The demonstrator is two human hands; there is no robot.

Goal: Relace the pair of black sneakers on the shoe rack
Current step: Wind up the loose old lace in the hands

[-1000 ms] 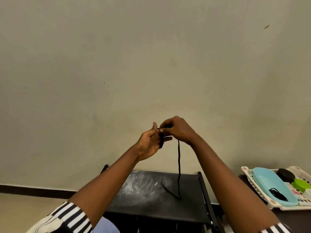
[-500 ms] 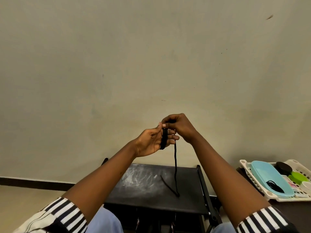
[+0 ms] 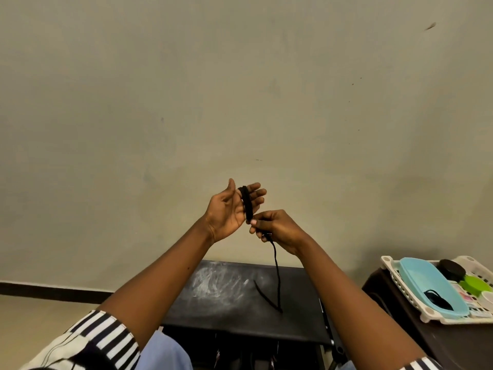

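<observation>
Your right hand (image 3: 277,231) has dropped below your straight-fingered left hand (image 3: 226,212), pinching the black shoelace (image 3: 247,201) wound round it.

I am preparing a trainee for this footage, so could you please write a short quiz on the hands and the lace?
1. True or false: the black lace is wound round the straight fingers of the left hand.
2. Which hand pinches the lace below that coil? A the left hand, B the right hand.
3. Fill in: the lace's loose end lies on top of the ___.
Key: 1 true; 2 B; 3 shoe rack.
</observation>
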